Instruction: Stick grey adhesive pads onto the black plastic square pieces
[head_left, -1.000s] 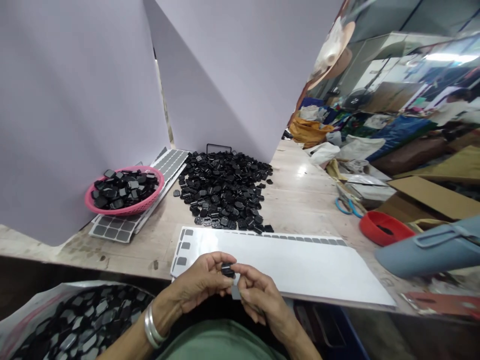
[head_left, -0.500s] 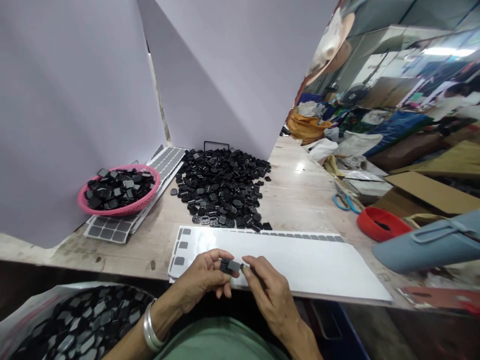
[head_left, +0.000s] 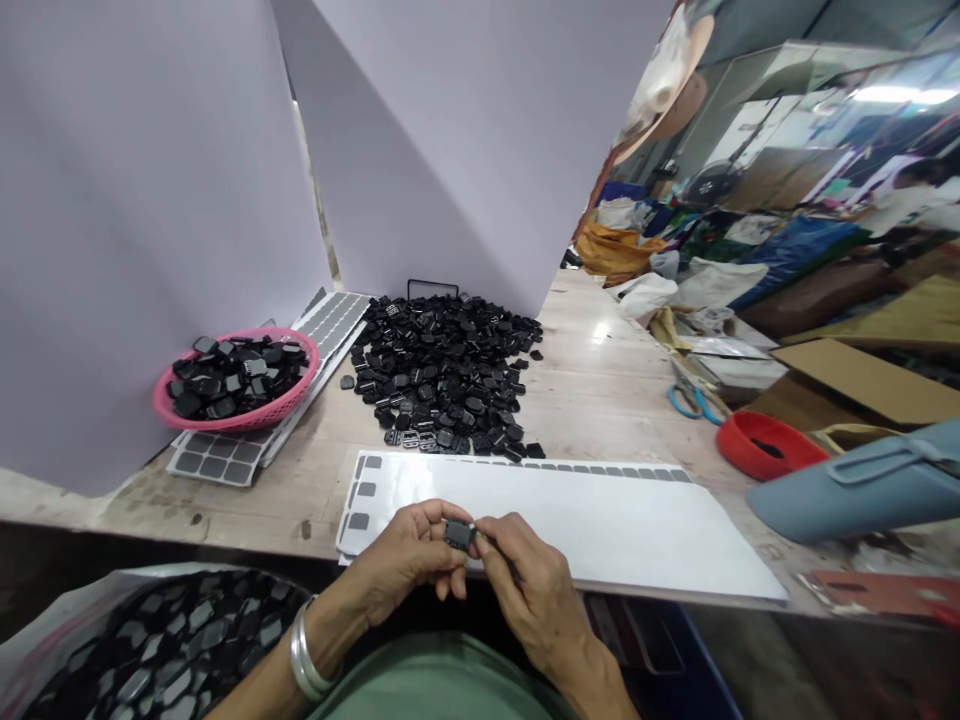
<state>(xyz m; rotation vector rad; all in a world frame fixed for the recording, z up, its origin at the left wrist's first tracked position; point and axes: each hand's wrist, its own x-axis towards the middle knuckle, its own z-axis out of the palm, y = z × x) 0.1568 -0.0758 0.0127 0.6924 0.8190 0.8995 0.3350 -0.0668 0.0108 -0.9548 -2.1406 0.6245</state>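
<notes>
Above the front edge of the white sheet (head_left: 600, 530), my left hand (head_left: 412, 550) grips a small black plastic buckle (head_left: 459, 535) between thumb and fingers. It has a flat, dark grey face turned up. The fingertips of my right hand (head_left: 529, 565) pinch the buckle's right end, partly covering it. Small grey rounded stickers (head_left: 367, 490) line the left and far edges of the sheet. Beyond the sheet is a large heap of black buckles (head_left: 450, 370).
A pink basket (head_left: 292, 400) of buckles stands at left on grey sticker sheets (head_left: 217, 458). Below it, a lined container (head_left: 82, 590) holds more. At right are blue-handled scissors (head_left: 694, 402), a red bowl (head_left: 772, 460), a grey-blue roll (head_left: 855, 485) and a cardboard box (head_left: 870, 380).
My right fingers have moved slightly left, closer against the buckle. The buckle has turned in my left hand, its grey face now sitting squarely within its outline.
</notes>
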